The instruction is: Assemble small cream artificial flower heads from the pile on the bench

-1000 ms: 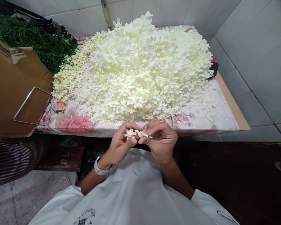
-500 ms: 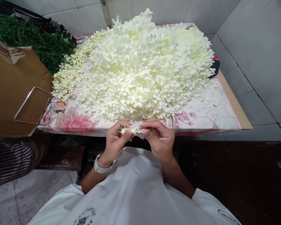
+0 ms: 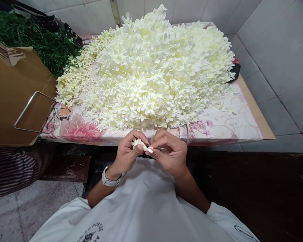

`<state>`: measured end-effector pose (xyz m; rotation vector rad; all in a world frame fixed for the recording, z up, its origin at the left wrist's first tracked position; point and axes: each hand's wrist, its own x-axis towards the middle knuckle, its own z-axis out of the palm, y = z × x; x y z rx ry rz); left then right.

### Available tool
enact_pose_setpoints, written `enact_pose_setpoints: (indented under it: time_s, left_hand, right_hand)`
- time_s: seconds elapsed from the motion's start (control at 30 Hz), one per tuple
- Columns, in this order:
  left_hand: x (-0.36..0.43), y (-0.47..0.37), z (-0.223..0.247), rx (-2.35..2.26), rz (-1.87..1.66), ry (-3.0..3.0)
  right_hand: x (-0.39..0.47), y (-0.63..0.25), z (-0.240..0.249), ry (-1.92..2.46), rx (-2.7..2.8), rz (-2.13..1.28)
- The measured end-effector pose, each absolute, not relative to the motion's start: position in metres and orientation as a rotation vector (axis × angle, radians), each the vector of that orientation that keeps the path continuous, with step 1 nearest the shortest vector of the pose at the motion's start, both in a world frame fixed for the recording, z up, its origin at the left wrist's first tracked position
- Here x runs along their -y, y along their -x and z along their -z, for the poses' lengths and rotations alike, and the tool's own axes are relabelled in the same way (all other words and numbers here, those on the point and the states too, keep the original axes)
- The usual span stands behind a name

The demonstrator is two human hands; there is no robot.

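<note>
Small white flowers [image 3: 138,143] are pinched between thumb and fingers of my left hand [image 3: 128,153], just in front of the table's near edge. My right hand [image 3: 170,153] has its thumb and forefinger closed on the end of a white flower [image 3: 149,149], right beside the left fingertips. The two hands nearly touch. Behind them a big heap of white, yellow-centred flowers [image 3: 154,74] covers much of the flowered tablecloth [image 3: 232,124]. Smaller cream flowers [image 3: 72,82] lie along the heap's left side.
A brown cardboard box [image 3: 20,97] with a metal wire frame [image 3: 24,112] stands at the left, green artificial stems [image 3: 40,43] behind it. A black object [image 3: 235,72] lies at the heap's right. A person's striped clothing [image 3: 12,171] shows at lower left. Tiled walls rise behind and right.
My right hand has moved slightly left, closer to my left hand. The flower between the fingertips now tilts downward. The view has shifted slightly.
</note>
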<state>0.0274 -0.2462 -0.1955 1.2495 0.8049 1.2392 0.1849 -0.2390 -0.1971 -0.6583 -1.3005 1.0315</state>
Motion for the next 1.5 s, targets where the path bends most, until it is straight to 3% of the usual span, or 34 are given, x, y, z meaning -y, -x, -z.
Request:
enact_pose_setpoints:
  time_s: [0.17, 0.5, 0.67, 0.97, 1.5]
  left_hand:
    - [0.242, -0.027, 0.194, -0.685, -1.215, -1.102]
    - [0.242, -0.029, 0.193, -0.925, -1.489, -1.415]
    - [0.244, -0.032, 0.188, -1.074, -1.454, -1.493]
    - [0.240, -0.029, 0.193, -0.822, -1.381, -1.299]
    - [0.241, -0.029, 0.186, -1.139, -1.578, -1.729]
  right_hand:
    - [0.238, -0.183, 0.199, 0.657, 1.247, -1.055]
    - [0.242, -0.181, 0.197, 0.772, 1.324, -0.946]
    - [0.240, -0.183, 0.201, 0.752, 1.291, -0.951]
    - [0.239, -0.184, 0.195, 0.724, 1.203, -1.021]
    - [0.244, -0.178, 0.190, 0.726, 1.039, -1.037]
